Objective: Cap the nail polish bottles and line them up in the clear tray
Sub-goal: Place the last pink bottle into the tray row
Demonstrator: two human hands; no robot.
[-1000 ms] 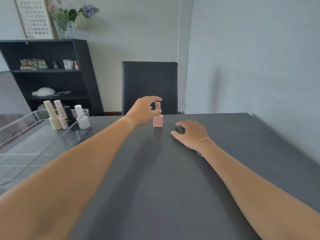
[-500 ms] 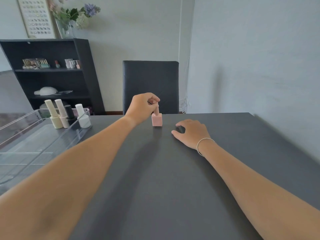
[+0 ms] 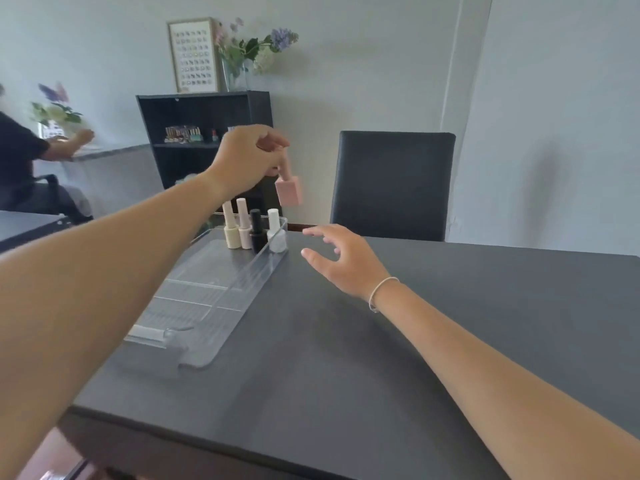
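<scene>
— While the left hand (image 3: 247, 157) hangs in the air, what does it hold?
— It pinches the cap of the pink bottle (image 3: 288, 188). The bottle hangs tilted above the far end of the tray (image 3: 221, 306), touching nothing else.
— And the right hand (image 3: 341, 259)?
— It floats over the table (image 3: 381, 358) with fingers spread and loose, holding nothing.
— What sits in the tray?
— Four capped bottles stand in a row at the far end: cream (image 3: 230, 230), pale pink (image 3: 244, 226), black (image 3: 256, 232), white (image 3: 276, 232).
</scene>
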